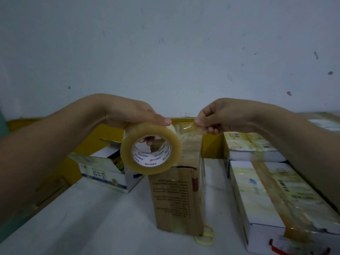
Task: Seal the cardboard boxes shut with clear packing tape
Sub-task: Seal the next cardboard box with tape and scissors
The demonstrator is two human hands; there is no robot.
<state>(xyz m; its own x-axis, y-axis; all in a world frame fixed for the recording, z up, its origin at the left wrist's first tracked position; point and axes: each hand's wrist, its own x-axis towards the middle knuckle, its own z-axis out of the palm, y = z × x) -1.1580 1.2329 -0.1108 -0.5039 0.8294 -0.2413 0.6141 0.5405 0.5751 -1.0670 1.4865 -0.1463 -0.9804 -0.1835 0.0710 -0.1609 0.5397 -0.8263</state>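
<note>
- Your left hand (128, 113) grips the tape roll (150, 149): thumb lies over the top edge, fingertips curl through the core from behind.
- Roll is held up in the air, core facing you, in front of the brown box's top.
- Your right hand (219, 116) pinches the free tape end (187, 127) between thumb and forefinger, other fingers curled under.
- Short strip is stretched between roll and right fingers, level with the roll's top.
- Brown box (176, 196) stands upright on the white table (82, 223), directly below the strip; tape already runs over its top and down the right side.
- Yellow scissors (205, 235): handles stick out at the brown box's near right corner.
- Box count: four clear. One brown in the middle, one open printed box (103, 172) on the left with flaps up, two closed printed boxes (266, 196) on the right, both with tape along the top.
- Another box-like shape sits at far right edge, too blurred to tell.
- One roll, one pair of scissors.
</note>
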